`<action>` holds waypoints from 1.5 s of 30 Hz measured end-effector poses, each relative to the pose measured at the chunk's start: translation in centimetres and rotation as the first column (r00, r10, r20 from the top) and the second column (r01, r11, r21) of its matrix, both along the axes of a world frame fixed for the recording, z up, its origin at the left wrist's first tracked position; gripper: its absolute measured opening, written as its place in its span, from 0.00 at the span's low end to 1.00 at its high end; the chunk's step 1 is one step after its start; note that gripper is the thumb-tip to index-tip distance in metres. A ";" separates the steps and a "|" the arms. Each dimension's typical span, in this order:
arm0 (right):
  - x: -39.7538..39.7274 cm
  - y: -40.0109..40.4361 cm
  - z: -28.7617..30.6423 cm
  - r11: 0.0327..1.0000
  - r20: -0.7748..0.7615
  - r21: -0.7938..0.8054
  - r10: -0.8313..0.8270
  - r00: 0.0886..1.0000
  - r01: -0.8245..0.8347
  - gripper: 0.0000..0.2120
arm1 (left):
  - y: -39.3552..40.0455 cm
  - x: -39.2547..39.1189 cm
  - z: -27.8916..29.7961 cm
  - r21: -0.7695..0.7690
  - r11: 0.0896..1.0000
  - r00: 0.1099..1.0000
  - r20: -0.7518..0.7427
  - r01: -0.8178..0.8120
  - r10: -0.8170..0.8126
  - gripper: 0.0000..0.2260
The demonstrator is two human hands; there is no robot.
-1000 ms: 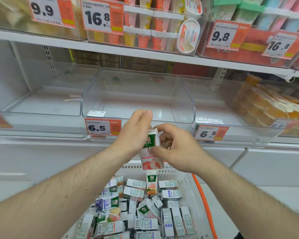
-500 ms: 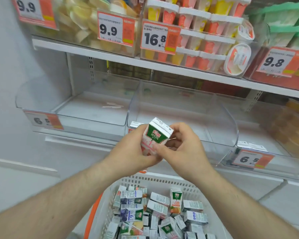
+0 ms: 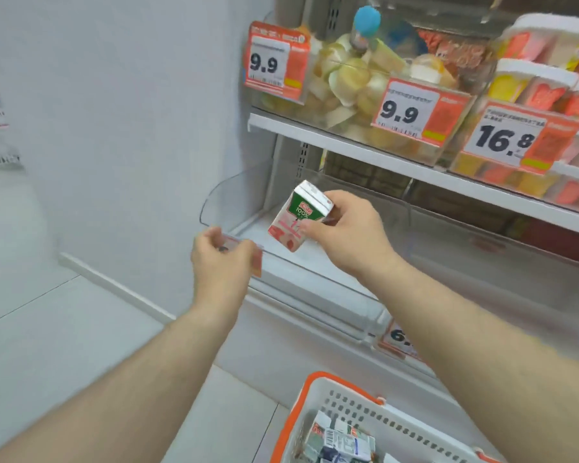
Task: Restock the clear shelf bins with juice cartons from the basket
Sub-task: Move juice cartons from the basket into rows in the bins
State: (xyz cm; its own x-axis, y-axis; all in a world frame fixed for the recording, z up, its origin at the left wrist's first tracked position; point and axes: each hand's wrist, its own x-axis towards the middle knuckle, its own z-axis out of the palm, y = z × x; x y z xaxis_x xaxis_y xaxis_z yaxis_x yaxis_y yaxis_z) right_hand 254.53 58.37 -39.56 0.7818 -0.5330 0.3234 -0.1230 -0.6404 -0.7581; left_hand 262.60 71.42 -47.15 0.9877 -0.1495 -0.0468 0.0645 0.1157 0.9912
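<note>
My right hand (image 3: 345, 235) grips a small juice carton (image 3: 295, 218), white and pink with a green top, tilted over the front of the leftmost clear shelf bin (image 3: 234, 198). My left hand (image 3: 219, 262) hovers just left of it, in front of that bin's price tag, fingers loosely curled around nothing I can see. The white basket (image 3: 348, 406) with an orange rim sits at the bottom right, with several more cartons (image 3: 341, 442) inside. The bin holds no cartons that I can see.
A second clear bin (image 3: 448, 235) stands to the right on the same shelf, with a 6.5 price tag (image 3: 398, 339) below. The shelf above (image 3: 348, 145) carries fruit cups and jelly packs. A white wall and floor lie to the left.
My left hand has let go of the carton and dropped to the bin's front edge. My right hand now holds the carton alone. My view has swung left toward the leftmost bin.
</note>
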 end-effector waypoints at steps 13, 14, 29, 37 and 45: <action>15.8 -0.2 -6.2 0.997 -0.389 0.072 0.048 0.920 -0.021 0.08 | -2.3 3.0 -3.1 -0.085 0.985 0.926 -0.337 0.152 -0.172 0.48; 16.2 -0.1 -6.5 0.995 -0.393 0.097 0.058 0.918 -0.021 0.09 | -2.5 3.2 -3.3 -0.100 0.985 0.926 -0.338 0.143 -0.169 0.48; 16.4 0.6 -6.9 0.805 -0.403 0.592 0.345 0.848 -0.047 0.10 | -2.8 3.4 -4.6 -0.134 0.985 0.949 -0.283 0.107 -0.141 0.42; 16.1 -0.5 -6.8 0.704 -0.355 0.708 0.418 0.836 -0.052 0.18 | -3.2 3.3 -4.5 -0.136 0.985 0.948 -0.284 0.107 -0.142 0.44; 16.1 -0.7 -6.9 0.734 -0.440 0.677 0.461 0.770 -0.052 0.35 | -3.3 3.2 -4.2 -0.146 0.984 0.941 -0.308 0.100 -0.141 0.44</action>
